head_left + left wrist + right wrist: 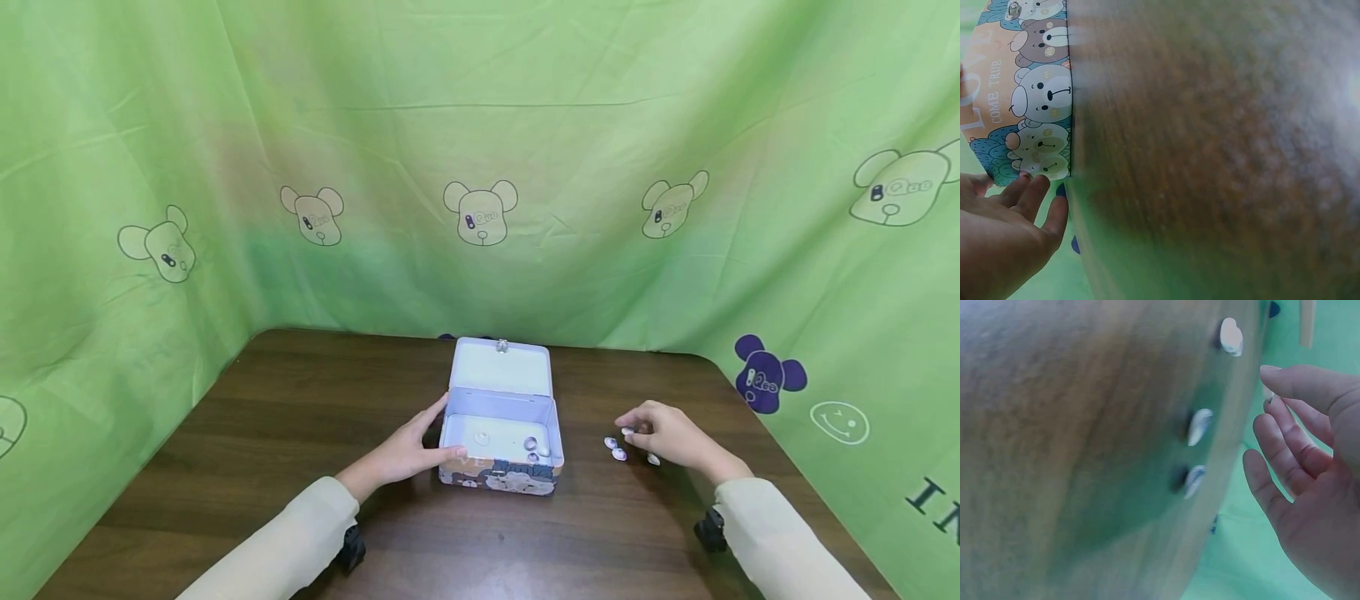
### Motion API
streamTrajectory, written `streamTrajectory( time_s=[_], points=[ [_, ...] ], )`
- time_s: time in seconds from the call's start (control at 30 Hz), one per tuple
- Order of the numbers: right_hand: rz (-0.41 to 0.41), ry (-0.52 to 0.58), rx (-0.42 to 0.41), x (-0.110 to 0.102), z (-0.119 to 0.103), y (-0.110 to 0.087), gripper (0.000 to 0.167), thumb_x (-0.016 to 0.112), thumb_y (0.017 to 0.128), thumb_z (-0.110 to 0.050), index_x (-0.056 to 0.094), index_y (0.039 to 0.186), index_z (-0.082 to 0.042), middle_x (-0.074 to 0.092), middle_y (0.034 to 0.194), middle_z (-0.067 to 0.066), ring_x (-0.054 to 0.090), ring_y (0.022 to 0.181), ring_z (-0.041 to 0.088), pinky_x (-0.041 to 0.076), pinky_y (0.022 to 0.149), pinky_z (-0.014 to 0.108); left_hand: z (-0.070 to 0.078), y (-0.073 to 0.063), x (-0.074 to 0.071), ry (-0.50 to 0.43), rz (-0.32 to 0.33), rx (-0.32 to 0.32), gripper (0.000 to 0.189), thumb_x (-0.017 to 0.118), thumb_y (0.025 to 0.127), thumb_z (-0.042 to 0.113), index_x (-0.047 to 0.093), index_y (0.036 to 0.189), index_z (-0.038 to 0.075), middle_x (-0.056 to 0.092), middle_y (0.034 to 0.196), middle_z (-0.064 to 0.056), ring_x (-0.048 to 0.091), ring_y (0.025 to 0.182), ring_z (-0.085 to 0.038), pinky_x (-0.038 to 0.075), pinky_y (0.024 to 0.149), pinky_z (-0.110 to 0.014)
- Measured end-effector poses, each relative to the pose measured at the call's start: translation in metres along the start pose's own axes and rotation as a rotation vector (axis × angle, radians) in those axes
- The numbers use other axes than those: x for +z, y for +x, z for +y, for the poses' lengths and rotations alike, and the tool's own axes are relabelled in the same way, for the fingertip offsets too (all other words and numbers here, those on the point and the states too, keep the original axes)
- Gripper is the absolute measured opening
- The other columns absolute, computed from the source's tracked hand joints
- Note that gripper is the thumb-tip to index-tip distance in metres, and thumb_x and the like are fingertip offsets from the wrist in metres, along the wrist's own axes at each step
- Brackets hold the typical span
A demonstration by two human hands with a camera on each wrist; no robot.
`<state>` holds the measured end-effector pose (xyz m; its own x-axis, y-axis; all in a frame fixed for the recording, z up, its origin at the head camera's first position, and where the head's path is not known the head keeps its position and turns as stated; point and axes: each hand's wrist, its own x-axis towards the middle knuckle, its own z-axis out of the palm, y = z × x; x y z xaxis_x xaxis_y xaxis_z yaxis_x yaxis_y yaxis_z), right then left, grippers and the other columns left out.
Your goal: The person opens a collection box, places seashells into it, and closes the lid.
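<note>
An open tin box (500,478) with white insides and cartoon bears printed outside stands on the table, its lid (501,367) tipped back. My left hand (405,450) holds its left side, thumb over the front rim and fingers along the side wall. In the left wrist view the fingertips (1036,187) touch the box's corner. To the right of the box, my right hand (667,433) pinches a small white shell-like piece (627,431) between thumb and fingers. Near it on the table lie similar pieces, a white-and-purple one (618,454) and a pale one (653,459) among them.
Inside the box are a silvery round piece (530,443), a clear or white round piece (482,437) and a few other small things. A green curtain (480,275) with bear prints hangs behind the brown wooden table (315,400) and along its sides.
</note>
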<state>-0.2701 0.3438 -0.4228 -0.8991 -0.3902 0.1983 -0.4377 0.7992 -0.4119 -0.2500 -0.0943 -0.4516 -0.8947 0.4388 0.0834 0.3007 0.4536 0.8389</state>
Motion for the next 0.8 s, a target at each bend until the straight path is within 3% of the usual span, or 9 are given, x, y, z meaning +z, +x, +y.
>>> streamTrajectory(
  time_s=[0.37, 0.8],
  points=[
    [0.047, 0.004, -0.053, -0.016, -0.021, 0.005, 0.019, 0.076, 0.089, -0.009, 0.076, 0.108, -0.005, 0.057, 0.088, -0.005, 0.05, 0.077, 0.008, 0.045, 0.065, 0.028, -0.001, 0.0, 0.0, -0.016, -0.005, 0.009, 0.096, 0.075, 0.09, 0.045, 0.017, 0.163, 0.021, 0.02, 0.163, -0.015, 0.021, 0.147, -0.036, 0.025, 0.11, -0.065],
    [0.076, 0.03, -0.157, -0.02, -0.055, 0.019, 0.016, 0.074, 0.091, -0.009, 0.077, 0.107, -0.012, 0.057, 0.089, -0.005, 0.051, 0.076, 0.008, 0.045, 0.065, 0.027, -0.001, 0.001, -0.001, -0.015, -0.005, 0.01, 0.097, 0.075, 0.089, 0.047, 0.017, 0.163, 0.021, 0.02, 0.164, -0.014, 0.021, 0.147, -0.035, 0.026, 0.11, -0.064]
  ],
)
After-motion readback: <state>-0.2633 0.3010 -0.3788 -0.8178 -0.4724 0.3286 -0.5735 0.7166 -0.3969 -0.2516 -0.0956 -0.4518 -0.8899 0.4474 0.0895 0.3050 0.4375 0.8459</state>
